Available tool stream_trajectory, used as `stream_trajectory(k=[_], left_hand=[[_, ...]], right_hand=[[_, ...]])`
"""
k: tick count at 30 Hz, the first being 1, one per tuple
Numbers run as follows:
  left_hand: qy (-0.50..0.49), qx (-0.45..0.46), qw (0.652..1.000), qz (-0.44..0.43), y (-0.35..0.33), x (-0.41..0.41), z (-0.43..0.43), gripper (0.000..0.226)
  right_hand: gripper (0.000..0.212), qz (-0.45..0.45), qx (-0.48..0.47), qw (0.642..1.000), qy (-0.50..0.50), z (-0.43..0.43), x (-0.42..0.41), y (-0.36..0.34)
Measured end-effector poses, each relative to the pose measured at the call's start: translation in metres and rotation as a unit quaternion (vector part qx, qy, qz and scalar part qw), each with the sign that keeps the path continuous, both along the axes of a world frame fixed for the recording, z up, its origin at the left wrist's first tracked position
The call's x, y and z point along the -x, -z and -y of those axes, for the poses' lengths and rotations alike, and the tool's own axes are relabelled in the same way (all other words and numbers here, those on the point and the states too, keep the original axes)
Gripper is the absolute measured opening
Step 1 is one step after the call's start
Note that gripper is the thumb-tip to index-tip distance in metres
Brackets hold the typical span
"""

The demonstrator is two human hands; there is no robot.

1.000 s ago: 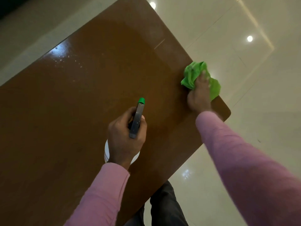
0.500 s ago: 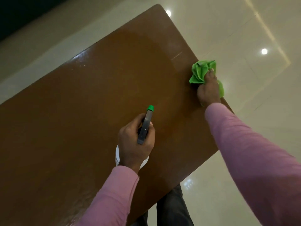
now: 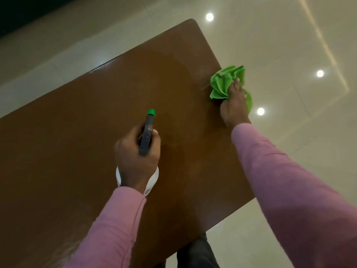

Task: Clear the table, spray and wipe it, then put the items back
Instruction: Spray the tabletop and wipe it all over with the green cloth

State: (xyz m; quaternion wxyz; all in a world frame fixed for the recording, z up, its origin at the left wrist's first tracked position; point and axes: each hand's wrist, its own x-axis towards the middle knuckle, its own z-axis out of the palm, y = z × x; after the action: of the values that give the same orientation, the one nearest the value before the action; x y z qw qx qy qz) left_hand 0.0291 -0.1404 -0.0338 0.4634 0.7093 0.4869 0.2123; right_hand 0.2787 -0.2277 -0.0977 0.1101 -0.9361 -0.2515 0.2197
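Note:
The brown wooden table fills most of the view, bare and glossy. My left hand grips a white spray bottle with a grey head and a green nozzle, held upright over the table's middle, nozzle pointing away from me. My right hand presses a crumpled green cloth flat against the table's right edge, fingers stretched over it. Part of the cloth hangs past the edge.
Shiny cream floor tiles surround the table, reflecting ceiling lights. The table's far corner is rounded. My dark trouser leg shows below the near edge.
My right hand has slid the green cloth farther along the table's right edge, away from me. The left hand keeps the spray bottle as before.

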Motion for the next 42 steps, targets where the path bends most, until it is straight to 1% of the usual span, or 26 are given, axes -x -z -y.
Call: stream_trajectory(k=[1,2,4,6,8,11,14,16,18,20,22,24,25,26,28,30,32,33,34,35,36,38,39,40,41,42], left_hand=[[-0.003,-0.003,1.000,-0.001,0.000,-0.001,0.002,0.016],[-0.003,-0.010,1.000,-0.002,0.001,-0.004,0.003,0.022],[0.009,-0.023,1.000,-0.014,0.001,-0.009,0.005,0.031],[0.021,-0.024,0.999,-0.032,-0.001,-0.015,0.002,0.033],[0.011,-0.019,0.999,-0.042,0.000,-0.016,-0.002,0.028],[-0.036,0.017,0.998,-0.041,0.003,-0.012,-0.006,0.017],[-0.067,0.029,0.997,-0.027,0.002,-0.009,-0.007,0.018],[-0.083,0.031,0.996,-0.023,0.001,-0.008,-0.008,0.017],[-0.092,0.036,0.995,-0.019,0.000,-0.010,-0.008,0.017],[-0.089,0.034,0.995,-0.016,-0.001,-0.012,-0.009,0.016],[-0.085,0.028,0.996,-0.022,-0.002,-0.012,-0.010,0.013],[-0.097,0.029,0.995,-0.017,-0.002,-0.011,-0.012,0.011],[-0.104,0.035,0.994,-0.010,-0.002,-0.009,-0.013,0.009],[-0.110,0.045,0.993,-0.005,-0.001,-0.008,-0.013,0.006],[-0.114,0.059,0.992,-0.002,-0.001,-0.008,-0.013,0.005],[-0.106,0.064,0.992,0.000,-0.001,-0.007,-0.013,0.007],[-0.100,0.057,0.993,0.002,-0.002,-0.006,-0.014,0.009],[-0.098,0.052,0.994,0.001,-0.003,-0.006,-0.013,0.011],[-0.098,0.048,0.994,0.001,-0.004,-0.007,-0.013,0.012],[-0.100,0.047,0.994,-0.001,-0.005,-0.008,-0.013,0.013],[-0.104,0.047,0.993,-0.005,-0.005,-0.008,-0.013,0.014],[-0.112,0.047,0.992,-0.012,-0.002,-0.007,-0.014,0.013],[-0.116,0.046,0.992,-0.013,-0.001,-0.006,-0.015,0.014],[-0.120,0.042,0.992,-0.011,0.000,-0.005,-0.016,0.015],[-0.125,0.041,0.991,-0.005,0.001,-0.004,-0.016,0.016],[-0.128,0.041,0.991,0.002,0.001,-0.003,-0.016,0.016]], right_hand=[[0.070,0.002,-0.002,1.000,0.007,-0.001,0.007,-0.001],[0.071,0.003,-0.010,1.000,-0.008,0.002,0.026,-0.001],[0.073,-0.031,-0.035,0.995,-0.083,0.017,0.091,-0.002],[0.074,-0.073,-0.033,0.981,-0.177,0.034,0.135,-0.007],[0.076,-0.053,-0.026,0.971,-0.230,0.036,0.119,-0.006],[0.077,-0.007,-0.023,0.978,-0.208,0.008,0.049,0.000],[0.073,0.007,-0.013,0.990,-0.139,-0.042,-0.018,0.005],[0.071,0.010,-0.017,0.996,-0.091,-0.065,-0.030,0.006],[0.072,0.025,-0.024,0.996,-0.086,-0.067,-0.004,0.006],[0.074,-0.004,-0.063,0.984,-0.164,-0.054,0.047,0.005],[0.076,-0.059,-0.058,0.955,-0.286,-0.035,0.086,0.001],[0.077,-0.062,-0.050,0.930,-0.360,-0.029,0.075,0.001],[0.077,-0.048,-0.050,0.928,-0.366,-0.036,0.056,0.002],[0.077,-0.027,-0.046,0.934,-0.354,-0.047,0.036,0.004],[0.074,0.022,-0.034,0.956,-0.290,-0.080,-0.008,0.008],[0.072,0.038,-0.019,0.975,-0.219,-0.121,-0.038,0.010],[0.070,0.052,-0.012,0.988,-0.148,-0.152,-0.032,0.012],[0.070,0.060,-0.010,0.989,-0.134,-0.161,-0.017,0.012],[0.071,0.062,-0.018,0.986,-0.152,-0.167,0.003,0.012],[0.072,0.051,-0.035,0.978,-0.201,-0.170,0.029,0.012],[0.074,0.033,-0.052,0.960,-0.274,-0.169,0.056,0.012],[0.075,-0.009,-0.069,0.905,-0.420,-0.160,0.092,0.009],[0.075,-0.015,-0.066,0.880,-0.471,-0.155,0.090,0.007],[0.075,-0.012,-0.067,0.865,-0.497,-0.152,0.075,0.006],[0.075,-0.003,-0.065,0.869,-0.490,-0.150,0.053,0.006],[0.073,0.008,-0.062,0.889,-0.454,-0.148,0.029,0.007]])
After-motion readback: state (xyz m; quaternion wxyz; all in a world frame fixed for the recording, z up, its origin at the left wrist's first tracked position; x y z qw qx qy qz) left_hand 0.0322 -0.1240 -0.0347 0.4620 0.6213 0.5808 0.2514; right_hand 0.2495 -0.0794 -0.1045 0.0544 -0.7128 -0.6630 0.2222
